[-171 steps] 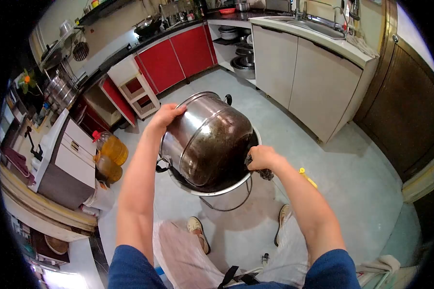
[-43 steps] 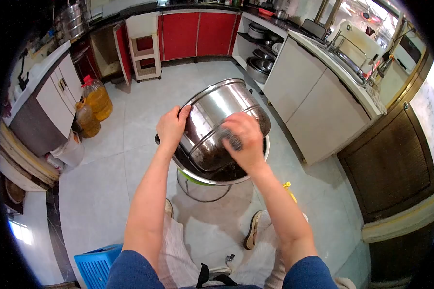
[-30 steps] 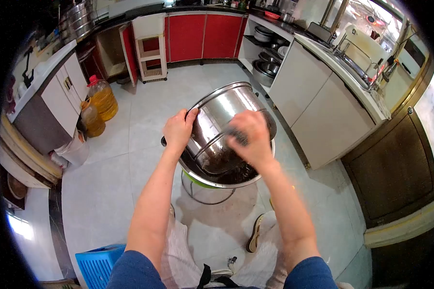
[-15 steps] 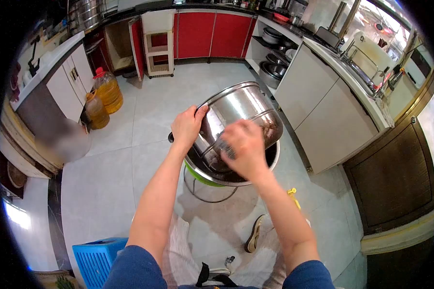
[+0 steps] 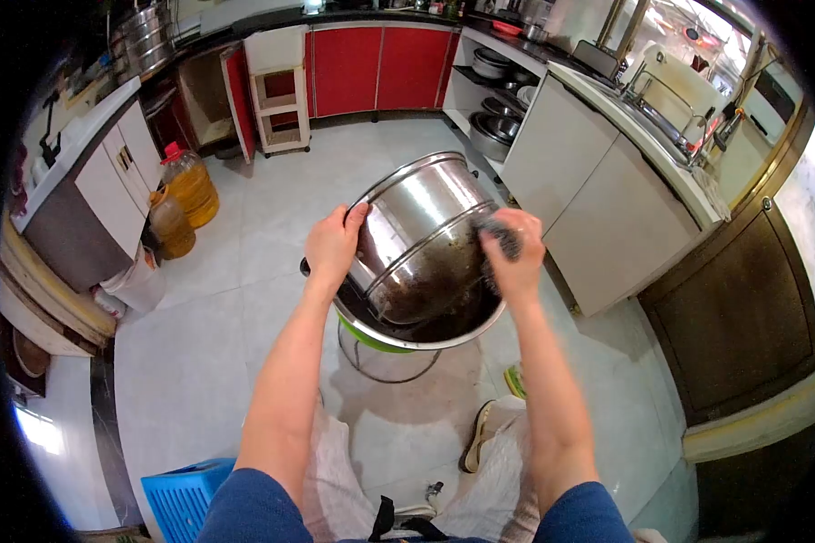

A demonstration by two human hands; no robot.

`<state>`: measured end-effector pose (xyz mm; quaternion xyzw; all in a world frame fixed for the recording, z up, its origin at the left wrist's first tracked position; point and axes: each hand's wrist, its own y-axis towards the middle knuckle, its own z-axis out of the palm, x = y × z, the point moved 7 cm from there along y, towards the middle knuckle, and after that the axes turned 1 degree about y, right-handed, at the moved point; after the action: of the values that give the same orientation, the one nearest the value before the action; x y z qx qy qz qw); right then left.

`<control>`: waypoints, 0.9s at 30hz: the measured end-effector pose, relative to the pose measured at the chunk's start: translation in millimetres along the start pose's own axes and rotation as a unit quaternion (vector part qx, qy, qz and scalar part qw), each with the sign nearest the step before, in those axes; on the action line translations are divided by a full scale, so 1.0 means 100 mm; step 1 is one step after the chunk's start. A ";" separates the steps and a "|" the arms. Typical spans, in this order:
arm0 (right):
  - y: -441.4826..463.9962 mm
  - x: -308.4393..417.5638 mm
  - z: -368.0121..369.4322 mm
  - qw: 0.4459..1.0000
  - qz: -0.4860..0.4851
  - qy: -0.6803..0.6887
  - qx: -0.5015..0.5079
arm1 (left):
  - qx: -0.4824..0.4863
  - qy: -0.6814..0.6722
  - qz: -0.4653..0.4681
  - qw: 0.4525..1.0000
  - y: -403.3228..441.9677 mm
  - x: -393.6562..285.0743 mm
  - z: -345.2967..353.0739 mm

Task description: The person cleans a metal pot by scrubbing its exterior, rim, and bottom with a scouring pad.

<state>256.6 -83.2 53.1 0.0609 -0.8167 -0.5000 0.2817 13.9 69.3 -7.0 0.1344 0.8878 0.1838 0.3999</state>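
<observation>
A large stainless steel pot point(image 5: 417, 214) lies tilted in a wide metal basin point(image 5: 426, 345), its lower part browned and stained. My left hand point(image 5: 332, 244) grips the pot's rim on the left, thumb on the outer wall. On the pot's right side, my right hand point(image 5: 522, 256) presses a grey steel wool scrubber point(image 5: 501, 238) against the stained wall near the base. Dark liquid seems to fill the basin's bottom, partly hidden under the pot. A round wire stand point(image 5: 389, 377) carries the basin, with a bit of green showing below the rim.
Two oil jugs point(image 5: 190, 187) stand at the left by a white bucket point(image 5: 139, 282). A blue plastic stool point(image 5: 186, 496) sits near my left elbow. White cabinets point(image 5: 598, 181) run along the right, beside shelves of pots point(image 5: 493, 129). A small rack point(image 5: 279, 100) stands at the back.
My right hand has moved with the scrubber from the pot's lower middle to its right side. The left hand keeps its hold on the rim. The view has shifted slightly.
</observation>
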 end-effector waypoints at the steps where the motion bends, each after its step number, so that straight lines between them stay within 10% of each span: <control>1: -0.03 0.19 0.07 0.998 -0.056 0.004 0.017 | 0.003 0.003 -0.002 1.000 0.01 0.02 0.01; 14: -0.25 0.74 0.32 0.978 -0.126 -0.032 0.164 | 0.000 0.024 0.005 1.000 0.03 0.04 0.01; 27: -0.01 0.56 0.15 0.986 -0.080 -0.117 0.088 | 0.003 0.018 -0.004 1.000 0.01 -0.01 -0.02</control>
<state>202.3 -93.7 69.1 0.0920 -0.8775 -0.4504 0.1369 13.0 69.5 -4.1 0.1290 0.8958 0.1820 0.3844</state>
